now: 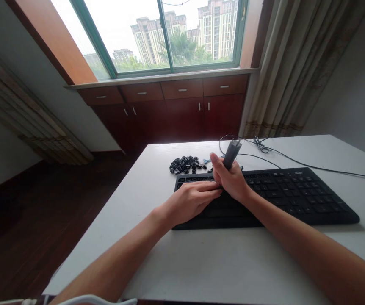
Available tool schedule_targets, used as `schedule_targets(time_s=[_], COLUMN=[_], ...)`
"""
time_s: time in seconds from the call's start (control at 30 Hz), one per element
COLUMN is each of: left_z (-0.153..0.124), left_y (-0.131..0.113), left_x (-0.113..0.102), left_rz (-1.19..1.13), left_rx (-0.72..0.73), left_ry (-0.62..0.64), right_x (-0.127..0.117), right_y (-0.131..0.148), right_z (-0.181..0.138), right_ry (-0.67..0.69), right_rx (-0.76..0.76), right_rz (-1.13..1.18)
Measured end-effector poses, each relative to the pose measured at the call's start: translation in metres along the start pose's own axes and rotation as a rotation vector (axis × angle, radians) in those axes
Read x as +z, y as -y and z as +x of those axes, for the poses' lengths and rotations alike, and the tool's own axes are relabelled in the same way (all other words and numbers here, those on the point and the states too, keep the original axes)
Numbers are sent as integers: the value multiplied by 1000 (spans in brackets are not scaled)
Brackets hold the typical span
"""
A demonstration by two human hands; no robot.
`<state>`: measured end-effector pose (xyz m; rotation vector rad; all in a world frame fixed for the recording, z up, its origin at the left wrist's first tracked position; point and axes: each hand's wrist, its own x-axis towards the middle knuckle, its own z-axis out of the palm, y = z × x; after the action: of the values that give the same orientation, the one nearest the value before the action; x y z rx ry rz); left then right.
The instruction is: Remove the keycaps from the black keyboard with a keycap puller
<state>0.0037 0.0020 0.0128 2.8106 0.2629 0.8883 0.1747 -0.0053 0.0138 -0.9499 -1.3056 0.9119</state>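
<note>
The right hand (231, 180) grips a dark stick-like tool (231, 153) upright over the black keyboard (297, 197). The left hand (192, 202) lies flat and empty on the keyboard's left part. A heap of loose keycaps (186, 164) already lies just behind it, while the right-side keys sit in place. The white table (220, 267) faces dark cabinets (182, 110) under a window (170, 34).

White counter (201, 262), rectangular, far edge toward window. Black keyboard (297, 195) flat at centre-right, long side parallel to near edge. Loose black keycaps (185, 164) piled just behind keyboard's left end. Small blue item (206, 161) beside pile. Black cable (297, 162) runs behind keyboard to right edge.
</note>
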Motion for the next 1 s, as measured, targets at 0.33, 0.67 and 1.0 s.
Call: schedule_targets(time_s=[0.33, 0.67, 1.0], left_z=[-13, -13, -23], left_y=[25, 21, 33], left_x=[-47, -53, -65], left_rz=[65, -160, -300], left_rx=[-55, -206, -344], left_ry=[134, 216, 241], right_x=[-4, -9, -18], right_y=[11, 18, 23], right_z=[-5, -11, -17], right_ry=[-129, -186, -200], right_rx=[-29, -69, -39], right_rz=[-23, -64, -76])
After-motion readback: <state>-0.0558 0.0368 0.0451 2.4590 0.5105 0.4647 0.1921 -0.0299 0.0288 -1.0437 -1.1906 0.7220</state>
